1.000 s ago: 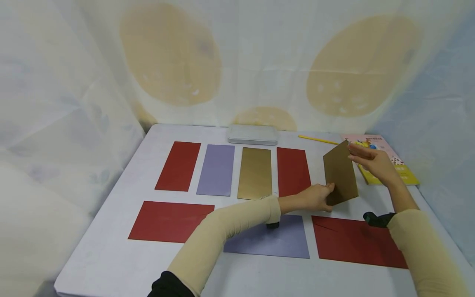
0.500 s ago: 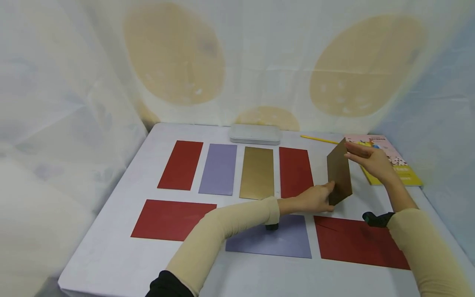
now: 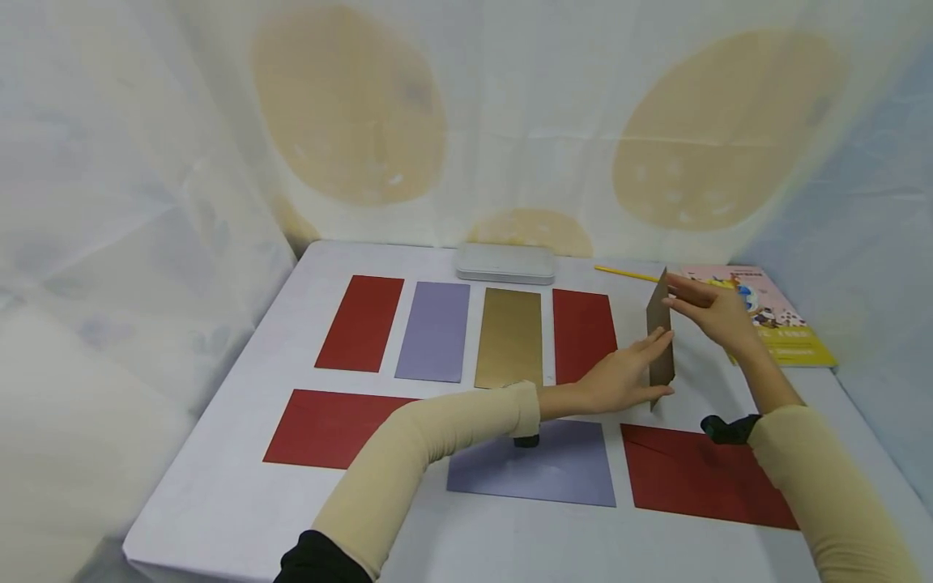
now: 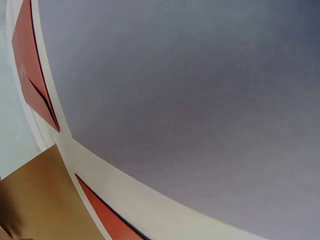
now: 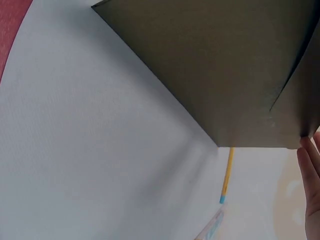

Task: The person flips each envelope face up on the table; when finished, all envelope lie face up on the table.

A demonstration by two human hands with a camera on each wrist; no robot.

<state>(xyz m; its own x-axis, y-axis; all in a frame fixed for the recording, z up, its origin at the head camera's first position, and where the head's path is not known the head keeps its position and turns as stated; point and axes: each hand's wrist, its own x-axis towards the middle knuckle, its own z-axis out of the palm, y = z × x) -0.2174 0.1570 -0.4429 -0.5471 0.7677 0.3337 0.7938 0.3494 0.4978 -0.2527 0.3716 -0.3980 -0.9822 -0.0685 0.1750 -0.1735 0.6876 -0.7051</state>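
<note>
A gold envelope [image 3: 658, 316] stands on edge at the right of the table, nearly edge-on in the head view. My right hand [image 3: 722, 316] pinches its upper edge between fingers and thumb. Lower down, my left hand [image 3: 618, 380] touches the envelope with straight fingers, its thumb apart near the bottom. In the right wrist view the envelope [image 5: 200, 65] fills the top, a dark flap line across it, with fingers [image 5: 309, 165] at its corner. The left wrist view catches part of the gold envelope [image 4: 50, 200] at lower left.
A back row holds a red envelope [image 3: 360, 324], a lavender one [image 3: 433, 332], a gold one [image 3: 509, 336] and another red one [image 3: 585, 328]. In front lie red [image 3: 328, 425], lavender [image 3: 535, 474] and red [image 3: 700, 474] envelopes. Behind are a grey case [image 3: 504, 264], a pencil [image 3: 625, 273] and a book [image 3: 787, 324].
The gold envelope has turned from showing its broad face to nearly edge-on. My left hand has gone from pinching its lower edge to straighter, spread fingers; my right hand has shifted slightly left.
</note>
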